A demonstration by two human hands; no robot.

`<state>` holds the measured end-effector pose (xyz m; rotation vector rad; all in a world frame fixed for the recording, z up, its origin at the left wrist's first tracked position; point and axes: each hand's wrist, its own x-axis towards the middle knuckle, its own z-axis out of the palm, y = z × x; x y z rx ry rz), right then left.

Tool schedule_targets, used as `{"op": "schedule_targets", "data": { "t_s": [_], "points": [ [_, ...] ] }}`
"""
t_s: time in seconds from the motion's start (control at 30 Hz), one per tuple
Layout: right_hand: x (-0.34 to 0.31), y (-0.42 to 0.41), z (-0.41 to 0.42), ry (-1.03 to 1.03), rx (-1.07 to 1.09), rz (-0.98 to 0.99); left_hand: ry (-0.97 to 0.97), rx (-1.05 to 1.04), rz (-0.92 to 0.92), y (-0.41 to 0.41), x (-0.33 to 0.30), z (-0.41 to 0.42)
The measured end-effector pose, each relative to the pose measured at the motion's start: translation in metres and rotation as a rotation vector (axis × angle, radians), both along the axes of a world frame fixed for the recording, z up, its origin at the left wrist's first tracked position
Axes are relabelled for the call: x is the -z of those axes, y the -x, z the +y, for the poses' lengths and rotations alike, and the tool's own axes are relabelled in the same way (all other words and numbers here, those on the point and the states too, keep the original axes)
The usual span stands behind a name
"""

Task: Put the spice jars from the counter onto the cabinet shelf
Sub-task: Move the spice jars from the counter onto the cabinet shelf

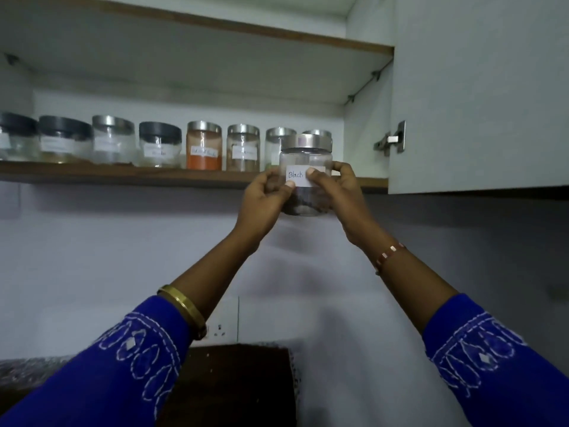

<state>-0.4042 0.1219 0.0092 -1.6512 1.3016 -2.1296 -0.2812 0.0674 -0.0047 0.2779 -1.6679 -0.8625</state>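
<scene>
Both hands (303, 192) grip a jar (305, 177) — shelf (123, 175) jars (203, 146) crowd just behind.

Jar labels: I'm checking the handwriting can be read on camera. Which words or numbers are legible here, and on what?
"Black": handwritten on the white label of the held jar; the right hand covers the rest of it, and the left hand also holds the jar.
Labels on the jars on the shelf, including the orange spice jar: too blurred to read.
No other text is visible.
</scene>
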Motion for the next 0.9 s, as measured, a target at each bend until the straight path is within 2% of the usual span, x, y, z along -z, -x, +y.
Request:
{"op": "schedule_targets", "data": {
  "t_s": [0.2,0.4,0.9],
  "points": [
    [-0.041,0.038,-0.005,0.027,0.041,0.041,0.104,-0.132,-0.061,0.039,-0.044,-0.007],
    [-0.063,0.077,-0.020,0.064,0.292,0.157,0.044,-0.122,-0.091,0.084,-0.070,-0.020],
    [-0.071,0.156,-0.076,0.014,0.553,0.167,0.168,-0.153,-0.348,0.164,-0.082,-0.058]
  ]
}}
